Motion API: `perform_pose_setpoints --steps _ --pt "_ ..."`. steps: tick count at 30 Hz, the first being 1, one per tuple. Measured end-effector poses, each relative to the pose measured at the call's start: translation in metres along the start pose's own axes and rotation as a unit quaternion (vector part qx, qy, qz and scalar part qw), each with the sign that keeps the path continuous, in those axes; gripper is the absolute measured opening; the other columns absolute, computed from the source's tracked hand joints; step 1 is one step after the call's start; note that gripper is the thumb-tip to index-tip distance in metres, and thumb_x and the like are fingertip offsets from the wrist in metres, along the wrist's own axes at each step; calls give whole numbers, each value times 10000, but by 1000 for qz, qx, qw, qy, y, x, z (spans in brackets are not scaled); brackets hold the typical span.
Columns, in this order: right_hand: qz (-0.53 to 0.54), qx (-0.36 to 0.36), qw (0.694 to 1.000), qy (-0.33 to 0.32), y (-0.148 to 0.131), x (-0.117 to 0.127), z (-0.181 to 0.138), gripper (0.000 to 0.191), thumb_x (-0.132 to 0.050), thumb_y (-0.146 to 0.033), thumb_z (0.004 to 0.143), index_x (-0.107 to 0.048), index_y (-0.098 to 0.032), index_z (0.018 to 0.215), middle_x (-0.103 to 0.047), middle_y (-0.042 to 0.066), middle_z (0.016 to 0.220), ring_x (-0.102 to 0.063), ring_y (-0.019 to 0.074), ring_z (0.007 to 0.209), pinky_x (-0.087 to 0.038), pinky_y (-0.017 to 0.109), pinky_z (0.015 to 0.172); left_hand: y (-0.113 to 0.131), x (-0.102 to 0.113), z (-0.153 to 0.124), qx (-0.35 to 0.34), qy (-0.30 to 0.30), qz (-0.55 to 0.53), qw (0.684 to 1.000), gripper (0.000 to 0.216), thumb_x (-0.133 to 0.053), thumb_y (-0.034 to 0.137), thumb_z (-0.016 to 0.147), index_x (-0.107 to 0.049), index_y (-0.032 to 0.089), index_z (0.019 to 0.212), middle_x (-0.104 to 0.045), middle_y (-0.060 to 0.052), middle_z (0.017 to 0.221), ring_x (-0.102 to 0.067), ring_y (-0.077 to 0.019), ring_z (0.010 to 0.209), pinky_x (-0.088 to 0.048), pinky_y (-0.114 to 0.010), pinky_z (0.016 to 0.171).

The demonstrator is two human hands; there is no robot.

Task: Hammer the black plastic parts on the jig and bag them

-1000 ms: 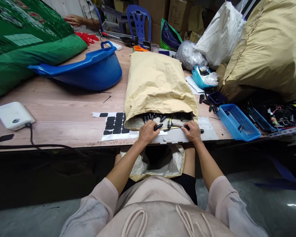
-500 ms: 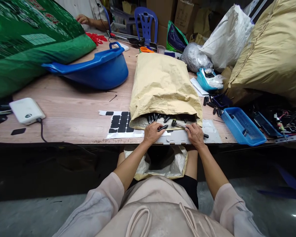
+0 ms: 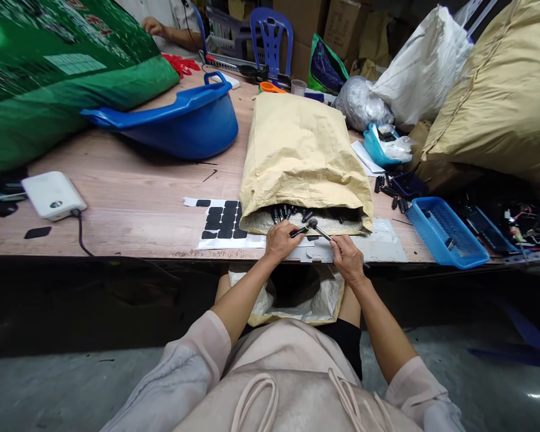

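My left hand (image 3: 279, 239) is closed around a short black rod-shaped piece (image 3: 299, 232), its end pointing right. My right hand (image 3: 347, 258) grips a small hammer (image 3: 324, 232) by its handle; it has a metal shaft and a dark head with a yellowish face. The hammer's head is right at the tip of the black piece; whether they touch I cannot tell. Just beyond both hands, a tan woven sack (image 3: 303, 156) lies with its mouth towards me. Several similar black pieces (image 3: 282, 212) show inside it.
An open sack (image 3: 306, 315) sits between my legs below the table edge. A sheet of black stickers (image 3: 222, 225) lies left of the tan sack. A blue basin (image 3: 184, 129), a white device (image 3: 54, 195) and a blue basket (image 3: 447, 231) are around. Another person's hand (image 3: 153, 27) is far left.
My right hand has moved left, bringing the hammer's head to the tip of the black piece. My left hand keeps its grip, and the view has shifted slightly.
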State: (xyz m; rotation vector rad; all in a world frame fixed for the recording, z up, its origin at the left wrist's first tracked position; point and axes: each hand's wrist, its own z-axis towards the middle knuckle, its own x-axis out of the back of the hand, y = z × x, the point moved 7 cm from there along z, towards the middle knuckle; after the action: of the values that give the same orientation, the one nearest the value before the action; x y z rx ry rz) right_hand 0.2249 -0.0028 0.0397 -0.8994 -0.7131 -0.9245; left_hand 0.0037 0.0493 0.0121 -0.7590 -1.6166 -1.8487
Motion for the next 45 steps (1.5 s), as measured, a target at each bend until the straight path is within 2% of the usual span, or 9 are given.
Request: perform_pose_setpoints --steps 5,11,14,18,21,24,38,41,45 --pt "34 7 999 0 -9 6 5 318 -437 -364 1083 -733 -273 1154 -705 71 1010 -685 209 959 -534 291 793 2 1 0 4 -2 -12 1000 150 -766 343 864 -818 265 981 -731 -27 952 -668 -194 919 -488 -301 831" --pt "26 23 999 -30 -16 -3 3 314 -447 -382 1081 -741 -275 1111 -716 51 996 -683 192 891 -518 285 747 3 2 -2 10 0 -9 1000 141 -771 350 863 -821 271 969 -726 -28 947 -670 -202 943 -491 -301 833" --pt "21 15 1000 -7 -3 0 9 318 -445 -387 1085 -738 -270 1118 -712 57 1000 -682 197 922 -513 287 763 5 3 -2 7 -2 -17 1000 153 -765 328 865 -821 260 990 -738 -33 968 -681 -206 964 -500 -304 855" --pt "-23 28 999 15 28 8 25 298 -470 -377 1072 -739 -254 1111 -695 71 1007 -654 213 912 -492 309 755 5 3 -1 8 5 -21 1000 148 -765 307 858 -814 239 980 -747 -36 992 -692 -214 986 -509 -312 883" --pt "-52 78 996 -8 48 6 33 269 -506 -358 1052 -744 -236 1076 -680 78 979 -622 228 901 -482 338 805 4 2 -1 4 7 -18 1000 123 -765 290 852 -807 238 955 -742 -33 975 -694 -213 972 -510 -312 876" --pt "-62 99 993 -16 61 3 33 236 -534 -340 1027 -743 -233 1049 -668 86 973 -583 247 904 -470 376 842 5 2 -1 -5 9 -15 1000 103 -765 290 848 -793 242 934 -736 -30 958 -688 -208 950 -507 -308 862" --pt "-26 66 996 -47 73 -7 31 217 -583 -327 979 -745 -258 1106 -655 82 1010 -555 266 965 -455 422 916 6 3 -2 -24 6 10 1000 97 -755 294 853 -758 229 925 -708 -42 955 -663 -214 933 -490 -328 864" --pt "-27 70 996 -47 73 -7 32 206 -592 -324 974 -743 -258 1097 -653 78 991 -560 265 962 -458 416 905 12 7 -13 -64 0 0 998 80 -750 271 854 -738 214 908 -704 -50 944 -658 -222 935 -496 -340 866" --pt "-31 71 996 -38 70 -6 32 186 -602 -327 972 -742 -250 1066 -654 74 977 -566 258 947 -467 402 899 30 5 -64 -168 -20 -21 985 106 -687 284 907 -718 212 978 -709 -65 963 -657 -228 954 -495 -350 874"
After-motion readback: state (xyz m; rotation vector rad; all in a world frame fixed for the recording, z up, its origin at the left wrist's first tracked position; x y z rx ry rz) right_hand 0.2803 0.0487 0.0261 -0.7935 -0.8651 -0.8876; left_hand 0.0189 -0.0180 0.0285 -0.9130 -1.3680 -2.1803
